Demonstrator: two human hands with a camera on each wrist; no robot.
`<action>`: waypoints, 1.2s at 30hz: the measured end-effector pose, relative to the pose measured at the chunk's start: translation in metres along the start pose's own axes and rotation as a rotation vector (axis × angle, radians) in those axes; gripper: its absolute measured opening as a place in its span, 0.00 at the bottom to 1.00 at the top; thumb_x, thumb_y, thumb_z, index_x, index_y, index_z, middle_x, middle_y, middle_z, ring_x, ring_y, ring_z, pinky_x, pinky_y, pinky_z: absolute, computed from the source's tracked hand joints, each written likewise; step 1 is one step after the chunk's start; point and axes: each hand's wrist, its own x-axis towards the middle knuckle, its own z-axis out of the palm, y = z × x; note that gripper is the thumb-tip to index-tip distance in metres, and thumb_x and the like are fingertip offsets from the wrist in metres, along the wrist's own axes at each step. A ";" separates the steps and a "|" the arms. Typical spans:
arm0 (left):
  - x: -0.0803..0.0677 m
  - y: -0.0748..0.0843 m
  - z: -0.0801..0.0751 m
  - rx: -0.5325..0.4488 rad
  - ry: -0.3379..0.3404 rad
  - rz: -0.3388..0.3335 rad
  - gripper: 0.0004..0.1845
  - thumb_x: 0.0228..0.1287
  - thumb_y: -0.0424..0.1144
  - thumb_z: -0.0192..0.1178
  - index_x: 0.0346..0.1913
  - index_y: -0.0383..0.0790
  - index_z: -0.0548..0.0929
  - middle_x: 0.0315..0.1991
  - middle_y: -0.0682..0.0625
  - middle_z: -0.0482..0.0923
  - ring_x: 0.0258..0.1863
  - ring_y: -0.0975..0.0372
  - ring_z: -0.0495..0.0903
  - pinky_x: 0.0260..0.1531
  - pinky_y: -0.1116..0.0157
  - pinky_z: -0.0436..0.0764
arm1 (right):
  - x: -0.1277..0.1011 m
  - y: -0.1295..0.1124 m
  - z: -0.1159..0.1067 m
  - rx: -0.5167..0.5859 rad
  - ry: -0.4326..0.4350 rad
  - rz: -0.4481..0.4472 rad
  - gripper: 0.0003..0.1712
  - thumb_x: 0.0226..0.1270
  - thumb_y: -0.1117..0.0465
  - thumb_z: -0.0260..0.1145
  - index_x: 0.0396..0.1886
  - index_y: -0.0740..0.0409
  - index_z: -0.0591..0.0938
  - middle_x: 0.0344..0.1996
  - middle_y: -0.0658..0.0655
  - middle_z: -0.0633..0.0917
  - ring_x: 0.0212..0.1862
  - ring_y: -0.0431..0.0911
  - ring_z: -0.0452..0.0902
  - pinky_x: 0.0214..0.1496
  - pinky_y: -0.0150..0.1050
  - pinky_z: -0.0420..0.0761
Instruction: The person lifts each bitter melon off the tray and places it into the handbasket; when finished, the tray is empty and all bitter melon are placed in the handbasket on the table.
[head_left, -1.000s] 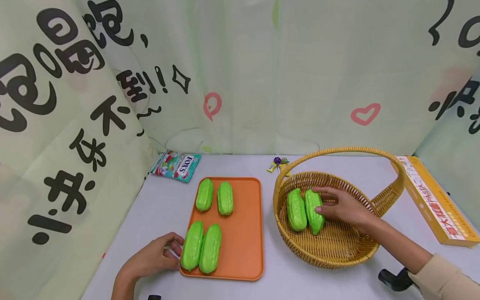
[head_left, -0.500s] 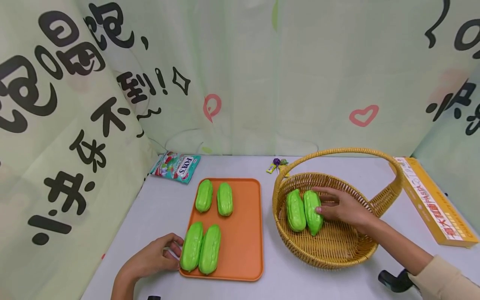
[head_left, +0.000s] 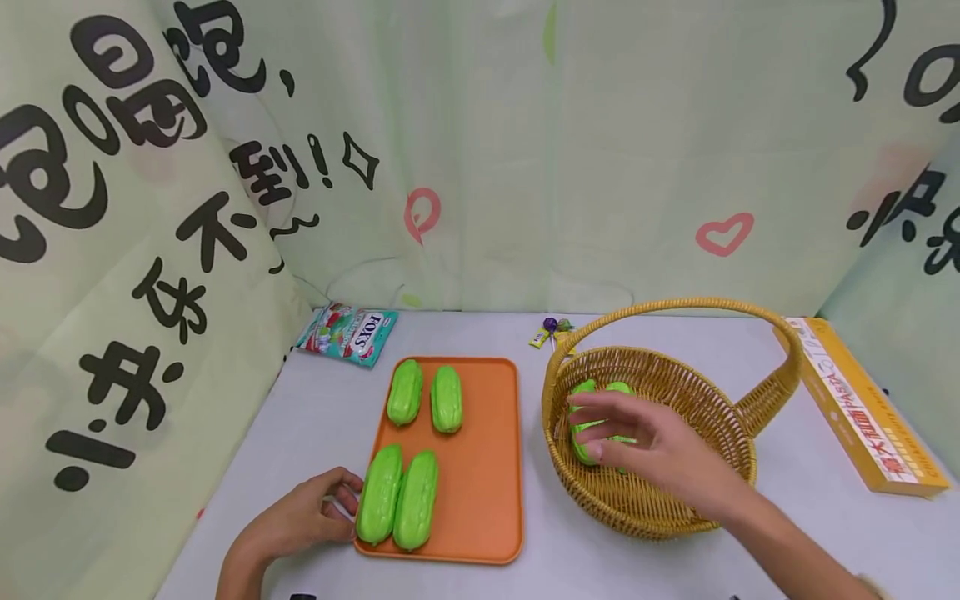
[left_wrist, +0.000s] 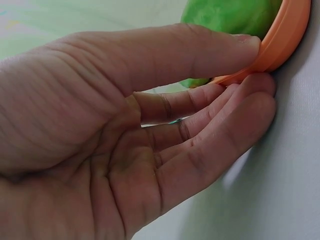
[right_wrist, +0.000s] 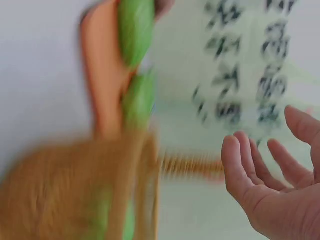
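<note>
My left hand (head_left: pixel 311 512) rests its fingertips at the left rim of the orange tray (head_left: pixel 480 467); its thumb and fingers stand apart. Two glossy green, ribbed, cucumber-like pieces (head_left: pixel 416 500) lie side by side at the tray's near left, two more (head_left: pixel 447 400) at its far end. My right hand (head_left: pixel 652 446) hangs over the wicker basket (head_left: pixel 701 408) with fingers spread and nothing held. Under it, mostly hidden, two similar green pieces (head_left: pixel 583 450) lie in the basket. In the right wrist view the basket (right_wrist: pixel 65 185) is blurred.
The basket's tall handle (head_left: pixel 675 304) arches over it. A teal candy bag (head_left: pixel 348 333) lies at the back left, small wrapped sweets (head_left: pixel 551 329) at the back middle. A long yellow box (head_left: pixel 862 408) lies right of the basket. Printed curtains (head_left: pixel 495 150) surround the table.
My right hand has let go of the right-hand green piece in the basket and moved left and up, over both pieces. My left hand has stayed at the tray's edge.
</note>
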 end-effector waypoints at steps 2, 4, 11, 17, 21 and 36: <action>0.000 0.001 0.000 0.003 0.002 0.002 0.26 0.51 0.31 0.72 0.53 0.31 0.75 0.38 0.47 0.78 0.35 0.54 0.79 0.35 0.64 0.77 | 0.004 -0.007 0.025 0.068 -0.040 -0.023 0.27 0.68 0.63 0.68 0.65 0.52 0.75 0.59 0.57 0.79 0.57 0.56 0.77 0.52 0.43 0.79; 0.001 0.001 0.000 0.007 0.001 0.007 0.26 0.51 0.31 0.71 0.54 0.31 0.75 0.38 0.47 0.78 0.35 0.54 0.79 0.36 0.64 0.77 | 0.010 -0.009 0.051 0.119 -0.074 -0.023 0.28 0.67 0.62 0.69 0.66 0.52 0.74 0.61 0.55 0.77 0.59 0.54 0.76 0.54 0.44 0.78; 0.002 0.002 0.000 0.011 0.001 0.011 0.26 0.50 0.30 0.70 0.54 0.31 0.75 0.38 0.47 0.78 0.35 0.54 0.78 0.35 0.64 0.77 | 0.036 0.014 0.126 0.199 -0.103 0.098 0.30 0.65 0.53 0.71 0.66 0.45 0.75 0.64 0.52 0.74 0.64 0.54 0.70 0.58 0.48 0.74; 0.000 0.000 0.000 0.002 -0.004 0.009 0.25 0.51 0.30 0.70 0.53 0.31 0.75 0.38 0.47 0.78 0.35 0.54 0.79 0.35 0.64 0.78 | 0.054 0.040 0.169 0.198 0.008 0.131 0.32 0.61 0.56 0.73 0.66 0.48 0.75 0.65 0.63 0.72 0.63 0.61 0.70 0.53 0.51 0.78; 0.000 0.000 0.001 -0.008 -0.005 0.004 0.25 0.51 0.30 0.70 0.54 0.31 0.75 0.38 0.46 0.78 0.35 0.54 0.79 0.35 0.64 0.78 | 0.060 0.049 0.185 0.174 0.048 0.147 0.33 0.60 0.55 0.74 0.66 0.47 0.76 0.63 0.59 0.74 0.62 0.59 0.73 0.51 0.50 0.79; -0.003 0.001 0.001 0.014 0.010 0.018 0.25 0.51 0.31 0.71 0.53 0.32 0.75 0.38 0.47 0.78 0.35 0.55 0.80 0.35 0.65 0.78 | 0.069 0.055 0.200 0.258 0.098 0.182 0.33 0.59 0.62 0.75 0.66 0.54 0.76 0.54 0.55 0.81 0.52 0.49 0.79 0.39 0.37 0.82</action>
